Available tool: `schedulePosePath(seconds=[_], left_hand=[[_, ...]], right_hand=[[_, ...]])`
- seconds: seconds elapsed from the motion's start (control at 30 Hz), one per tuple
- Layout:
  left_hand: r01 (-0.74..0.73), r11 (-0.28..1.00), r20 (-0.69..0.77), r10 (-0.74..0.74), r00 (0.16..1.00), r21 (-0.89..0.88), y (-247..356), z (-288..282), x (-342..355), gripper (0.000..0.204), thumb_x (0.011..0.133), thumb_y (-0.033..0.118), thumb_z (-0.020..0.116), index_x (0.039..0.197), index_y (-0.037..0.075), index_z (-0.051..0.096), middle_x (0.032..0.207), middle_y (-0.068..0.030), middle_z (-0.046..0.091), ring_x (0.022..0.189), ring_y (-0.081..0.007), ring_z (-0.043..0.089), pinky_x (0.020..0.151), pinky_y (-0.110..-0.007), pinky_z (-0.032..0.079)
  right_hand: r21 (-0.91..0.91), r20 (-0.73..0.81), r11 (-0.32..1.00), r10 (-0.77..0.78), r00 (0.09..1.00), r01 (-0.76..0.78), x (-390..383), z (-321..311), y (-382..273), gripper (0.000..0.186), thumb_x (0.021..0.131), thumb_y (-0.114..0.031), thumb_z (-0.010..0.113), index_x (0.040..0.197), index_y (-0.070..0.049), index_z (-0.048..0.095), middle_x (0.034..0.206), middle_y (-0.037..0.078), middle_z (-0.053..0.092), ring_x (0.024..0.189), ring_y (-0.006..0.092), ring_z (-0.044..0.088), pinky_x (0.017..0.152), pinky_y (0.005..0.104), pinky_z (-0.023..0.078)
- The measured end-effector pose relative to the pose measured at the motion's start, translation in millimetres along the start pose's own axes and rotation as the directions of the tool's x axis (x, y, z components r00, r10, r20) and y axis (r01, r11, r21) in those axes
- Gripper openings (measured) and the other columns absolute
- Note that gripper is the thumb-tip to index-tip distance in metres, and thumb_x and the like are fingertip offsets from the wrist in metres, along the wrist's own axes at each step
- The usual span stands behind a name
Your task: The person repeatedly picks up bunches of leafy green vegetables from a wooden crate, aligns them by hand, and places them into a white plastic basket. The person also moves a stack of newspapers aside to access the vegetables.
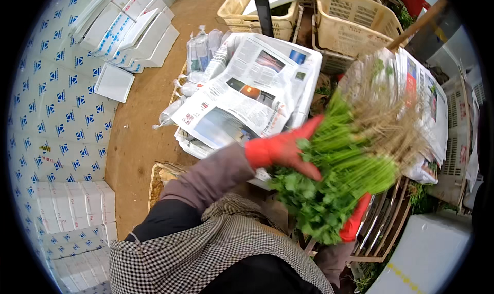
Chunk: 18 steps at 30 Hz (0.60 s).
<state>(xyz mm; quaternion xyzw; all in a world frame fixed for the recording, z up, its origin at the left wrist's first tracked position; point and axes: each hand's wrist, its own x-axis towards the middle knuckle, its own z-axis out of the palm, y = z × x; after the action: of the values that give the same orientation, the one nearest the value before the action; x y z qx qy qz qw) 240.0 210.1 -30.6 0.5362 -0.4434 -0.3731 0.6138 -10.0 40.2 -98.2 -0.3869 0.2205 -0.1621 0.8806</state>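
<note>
A large bunch of leafy coriander (332,165), with bright green stems and long brown roots, is held in front of me to the right. Its leaves point toward me and the roots face away, smeared by motion. My left hand (285,149), in a red glove, grips the bunch from its left side, with thumb and fingers apart around the stems. My right hand (356,219), also red-gloved, supports it from the lower right; most of its fingers are hidden behind the greens. Left of the bunch, newspaper sheets (231,96) lie over a white foam box (311,83).
Plastic-wrapped bundles (200,52) lie left of the newspaper. Cream plastic crates (355,21) stand at the back, beside a scale post (264,16). More newspaper (435,109) and a white foam box (419,253) are on the right. White foam boxes (154,37) are stacked at the far left.
</note>
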Motion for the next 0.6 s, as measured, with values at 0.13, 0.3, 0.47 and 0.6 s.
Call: schedulePosePath(seconds=[0.13,0.3,0.47,0.6], left_hand=[[0.085,0.992,-0.037,-0.082,0.996,0.095,35.7,-143.5,-78.1,0.119,0.065,0.022,0.091,0.154,0.002,0.016,0.154,-0.0123,0.033,0.140,-0.0206,0.032,0.114,-0.037,0.029],[0.287,0.949,0.050,-0.283,0.958,-0.128,-16.4,-298.8,-157.8,0.118,0.070,0.025,0.089,0.156,0.008,0.010,0.158,-0.0109,0.029,0.142,-0.0214,0.030,0.115,-0.040,0.028],[0.505,0.614,-0.022,-0.648,0.761,-0.606,-120.9,-274.1,-211.5,0.097,0.080,0.001,0.074,0.157,0.016,0.016,0.153,-0.0088,0.037,0.138,-0.0224,0.039,0.112,-0.038,0.036],[0.464,0.547,-0.056,-0.687,0.725,-0.697,-158.0,-220.9,-209.9,0.100,0.077,0.003,0.079,0.156,0.012,0.017,0.145,-0.0084,0.045,0.132,-0.0218,0.043,0.107,-0.040,0.040]], right_hand=[[-0.021,0.133,0.999,0.044,0.990,-0.042,79.9,120.3,92.3,0.074,0.092,-0.052,0.059,0.146,-0.008,0.037,0.141,0.013,0.049,0.121,0.0280,0.056,0.100,0.0437,0.049],[0.237,0.041,0.959,0.150,0.988,-0.155,118.5,250.6,240.3,0.082,0.084,-0.039,0.075,0.145,-0.004,0.035,0.133,0.010,0.054,0.119,0.0246,0.055,0.100,0.0394,0.046],[0.131,-0.144,0.881,0.470,0.871,-0.454,141.3,244.3,236.3,0.075,0.085,-0.032,0.074,0.144,-0.004,0.038,0.134,0.011,0.053,0.119,0.0249,0.054,0.099,0.0411,0.047],[-0.157,-0.102,0.904,0.385,0.917,-0.397,155.7,213.7,202.9,0.069,0.090,-0.032,0.067,0.146,-0.004,0.037,0.136,0.009,0.052,0.122,0.0218,0.053,0.099,0.0363,0.045]])
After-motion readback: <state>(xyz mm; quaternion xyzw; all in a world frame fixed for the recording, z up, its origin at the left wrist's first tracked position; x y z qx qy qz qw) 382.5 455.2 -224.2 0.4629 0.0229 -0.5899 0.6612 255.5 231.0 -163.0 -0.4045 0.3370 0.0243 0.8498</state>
